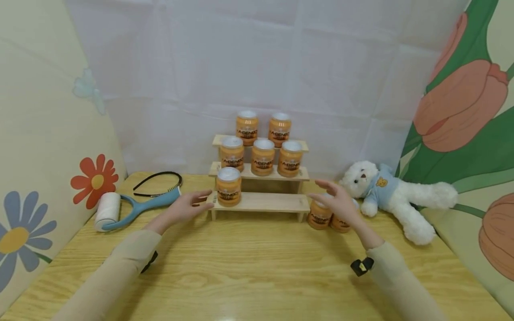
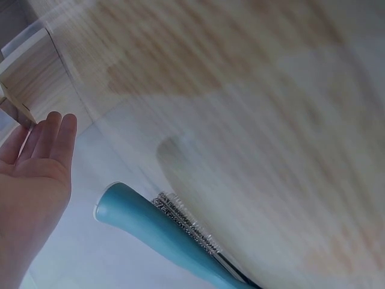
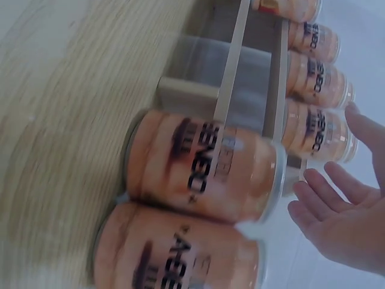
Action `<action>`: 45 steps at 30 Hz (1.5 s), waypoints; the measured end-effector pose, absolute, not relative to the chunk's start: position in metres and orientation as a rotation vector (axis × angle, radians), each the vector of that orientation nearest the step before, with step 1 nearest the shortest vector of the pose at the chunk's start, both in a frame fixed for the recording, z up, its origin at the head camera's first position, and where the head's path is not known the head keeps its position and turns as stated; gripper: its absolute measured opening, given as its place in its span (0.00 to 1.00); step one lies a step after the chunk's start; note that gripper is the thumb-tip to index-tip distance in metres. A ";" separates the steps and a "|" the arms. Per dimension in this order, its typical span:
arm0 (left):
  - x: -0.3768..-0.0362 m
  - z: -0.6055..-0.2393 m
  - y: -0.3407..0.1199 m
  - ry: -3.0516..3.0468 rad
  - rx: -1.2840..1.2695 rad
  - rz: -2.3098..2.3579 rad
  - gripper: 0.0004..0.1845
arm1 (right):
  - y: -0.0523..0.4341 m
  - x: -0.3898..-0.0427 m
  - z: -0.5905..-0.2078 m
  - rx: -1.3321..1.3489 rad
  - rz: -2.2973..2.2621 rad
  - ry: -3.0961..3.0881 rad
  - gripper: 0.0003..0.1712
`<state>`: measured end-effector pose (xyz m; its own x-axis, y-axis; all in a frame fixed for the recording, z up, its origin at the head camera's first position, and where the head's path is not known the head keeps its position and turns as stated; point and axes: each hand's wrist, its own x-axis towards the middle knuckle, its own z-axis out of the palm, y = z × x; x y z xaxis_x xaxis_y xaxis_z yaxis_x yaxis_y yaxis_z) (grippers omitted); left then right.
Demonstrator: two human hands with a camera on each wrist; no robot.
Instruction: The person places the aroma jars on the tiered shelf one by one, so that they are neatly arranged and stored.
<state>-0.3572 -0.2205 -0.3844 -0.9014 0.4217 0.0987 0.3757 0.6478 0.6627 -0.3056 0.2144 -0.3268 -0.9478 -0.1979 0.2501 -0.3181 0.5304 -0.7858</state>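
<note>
A three-tier wooden stand (image 1: 267,203) bears orange jars with pale lids: two on the top tier, three on the middle, and one jar (image 1: 229,189) at the left of the bottom tier. My left hand (image 1: 186,207) is beside the stand's left end, fingers extended and holding nothing; in the left wrist view its fingertips come close to the wood, and contact is unclear. Above two more jars (image 1: 320,218) on the table, off the stand's right end, hovers my right hand (image 1: 339,203). Its fingers are spread and nothing lies in them; it partly hides those jars in the head view.
At the left lie a blue-handled lint roller (image 1: 148,206) and a black headband (image 1: 154,174). A white plush bear (image 1: 395,191) in a blue shirt lies at the right. The wooden table (image 1: 241,267) meets a pale cloth backdrop (image 1: 225,67), with flower-printed panels on both sides.
</note>
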 end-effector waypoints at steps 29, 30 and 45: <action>-0.355 -0.383 -0.218 2.770 0.655 1.112 0.38 | 0.312 -0.297 -0.354 0.465 1.183 -2.853 0.38; -0.356 -0.383 -0.218 2.770 0.650 1.116 0.38 | 0.312 -0.298 -0.355 0.449 1.185 -2.856 0.39; -0.356 -0.384 -0.221 2.774 0.682 1.116 0.38 | 0.300 -0.299 -0.358 0.266 1.042 -2.824 0.39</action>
